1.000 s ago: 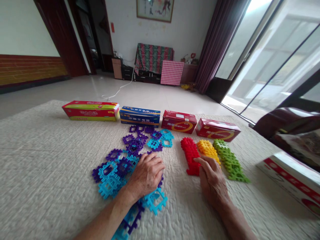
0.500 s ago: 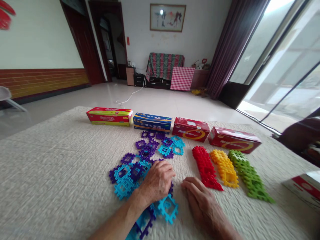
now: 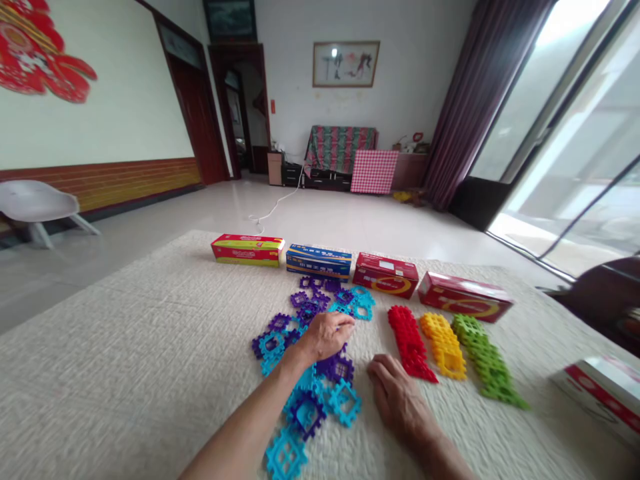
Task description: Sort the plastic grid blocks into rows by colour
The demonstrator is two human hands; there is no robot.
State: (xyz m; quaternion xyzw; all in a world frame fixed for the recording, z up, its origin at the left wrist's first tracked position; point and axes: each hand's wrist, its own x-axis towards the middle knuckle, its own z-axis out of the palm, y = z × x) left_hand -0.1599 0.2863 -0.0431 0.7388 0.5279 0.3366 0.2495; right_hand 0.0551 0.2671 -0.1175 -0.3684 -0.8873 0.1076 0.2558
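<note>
In the head view, a loose pile of purple and cyan square plastic interlocking tiles point(image 3: 336, 367) is spread over the middle of a cream quilted cover point(image 3: 125, 347). The left hand point(image 3: 327, 335) is stretched over this pile, palm down, its fingers point(image 3: 345, 321) curled onto the tiles at the far side of the pile. Whether a tile is pinched between them cannot be told. The forearm lies across the nearer tiles.

The right hand point(image 3: 397, 400) is laid flat and spread on the bare cover, nothing held, just right of the pile and near the close end of a row of red tiles point(image 3: 410, 341). Beside that row, further right, a row of yellow tiles point(image 3: 444, 343) and a row of green tiles point(image 3: 485, 363) are lined up side by side.

Beyond the tiles, four long cardboard boxes are set end to end: a red-and-yellow box point(image 3: 247, 250), a blue box point(image 3: 319, 261), a red box point(image 3: 385, 275) and a second red box point(image 3: 464, 296). A white-and-red box point(image 3: 600, 393) is seen at the right edge.
</note>
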